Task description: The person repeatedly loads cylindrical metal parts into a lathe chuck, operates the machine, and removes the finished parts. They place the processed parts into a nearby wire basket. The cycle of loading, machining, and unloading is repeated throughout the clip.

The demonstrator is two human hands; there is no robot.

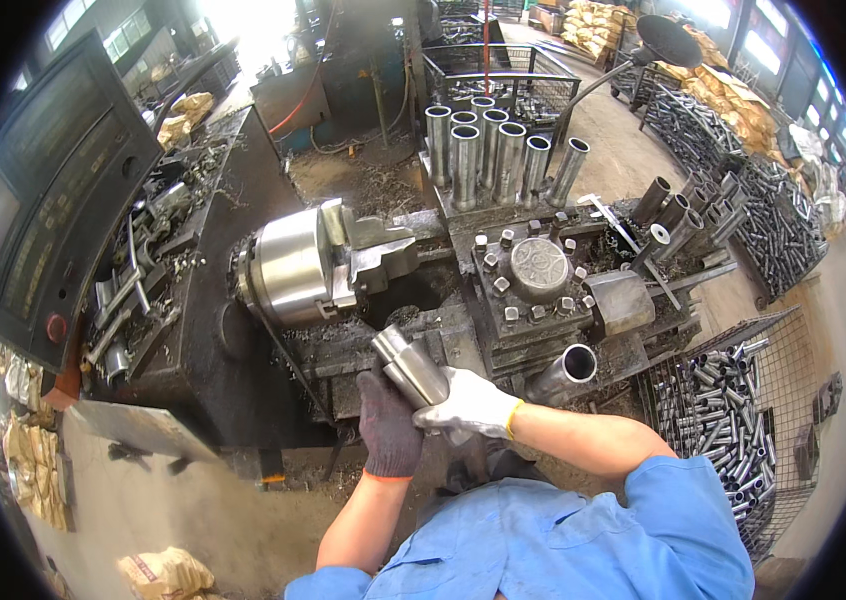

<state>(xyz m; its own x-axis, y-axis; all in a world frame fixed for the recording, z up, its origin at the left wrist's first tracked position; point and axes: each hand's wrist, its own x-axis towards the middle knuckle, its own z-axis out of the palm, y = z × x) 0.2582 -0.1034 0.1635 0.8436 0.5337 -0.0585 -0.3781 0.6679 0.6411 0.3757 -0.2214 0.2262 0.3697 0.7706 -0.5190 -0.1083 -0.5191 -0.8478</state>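
A stepped steel tube (411, 372), narrower at its upper end, is held tilted in front of the lathe. My right hand (475, 403), in a white glove with a yellow cuff, is closed round its lower, thicker part. Against the left side of the same piece, my left hand (389, 428) in a dark glove is also closed on it; some of its fingers are hidden. Just beyond the piece sits the lathe chuck (295, 268), its jaws (378, 255) pointing right with nothing visible clamped in them. Right of my hands stands a wider tube (577, 364).
A square tool post (540, 270) with several bolts stands right of the chuck. Behind it, several upright tubes (507, 160) are grouped. A control panel (53, 200) rises at left. A caliper (615, 224) lies near more tubes. A wire basket (811, 440) holds small tubes at right.
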